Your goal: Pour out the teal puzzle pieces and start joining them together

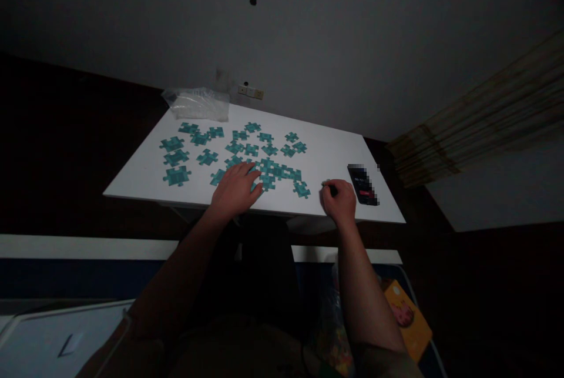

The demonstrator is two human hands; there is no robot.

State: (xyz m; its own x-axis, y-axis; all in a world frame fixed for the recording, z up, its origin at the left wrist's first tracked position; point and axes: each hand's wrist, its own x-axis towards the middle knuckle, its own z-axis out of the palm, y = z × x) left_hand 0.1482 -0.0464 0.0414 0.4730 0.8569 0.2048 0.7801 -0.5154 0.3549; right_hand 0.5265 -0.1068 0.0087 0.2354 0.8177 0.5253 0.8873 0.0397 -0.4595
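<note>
Teal jigsaw puzzle pieces lie on a white table [145,175]. Several are joined into a cluster [269,167] near the middle. My left hand [235,190] rests palm down at the cluster's left side, fingers stretched and thumb apart, covering some pieces. To the right of the cluster, my right hand [339,198] is closed near the table's front edge. A small teal edge of a puzzle piece [325,183] shows at its fingertips; most of it is hidden. A separate puzzle piece [302,189] lies between the hands, touching or close to the cluster's lower right.
A phone [362,184] lies right of my right hand. A clear plastic bag [200,104] sits at the back left corner. Loose pieces [177,176] spread over the left side. Behind the table is a wall with a socket [250,92]. A yellow box [408,319] is at lower right.
</note>
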